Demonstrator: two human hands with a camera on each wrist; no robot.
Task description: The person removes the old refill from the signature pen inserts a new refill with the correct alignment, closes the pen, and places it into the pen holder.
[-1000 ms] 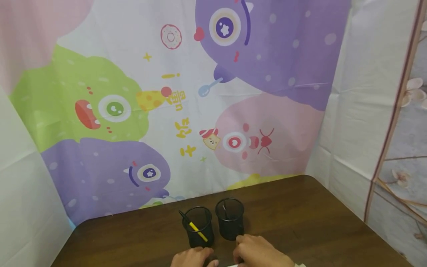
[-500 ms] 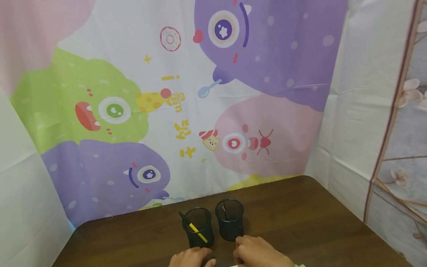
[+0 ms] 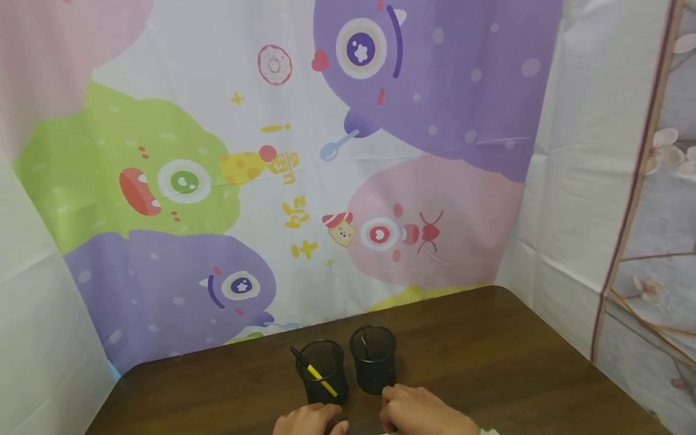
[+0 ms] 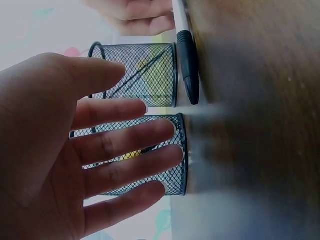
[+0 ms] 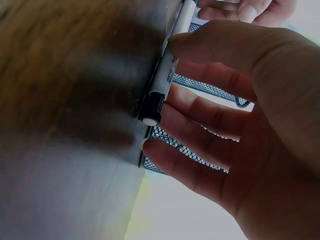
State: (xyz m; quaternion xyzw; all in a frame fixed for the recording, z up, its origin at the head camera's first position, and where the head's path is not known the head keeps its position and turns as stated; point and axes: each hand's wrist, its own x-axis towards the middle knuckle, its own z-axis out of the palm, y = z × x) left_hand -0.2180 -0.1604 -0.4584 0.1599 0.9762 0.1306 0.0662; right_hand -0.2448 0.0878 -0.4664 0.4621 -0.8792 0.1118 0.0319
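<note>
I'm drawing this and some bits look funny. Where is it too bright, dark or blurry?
Head view: soft light, yellow pen clear; left wrist view: wall cloth washed out, table blurry with pale glare; right wrist view: right hand dim against the brightness.

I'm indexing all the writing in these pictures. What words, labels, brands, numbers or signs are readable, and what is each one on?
"干饭" and "!": yellow, turned sideways, on the backdrop; the character between them is unclear.
Dark print on the white pen: too small and blurred to read.
No other text can be made out.
</note>
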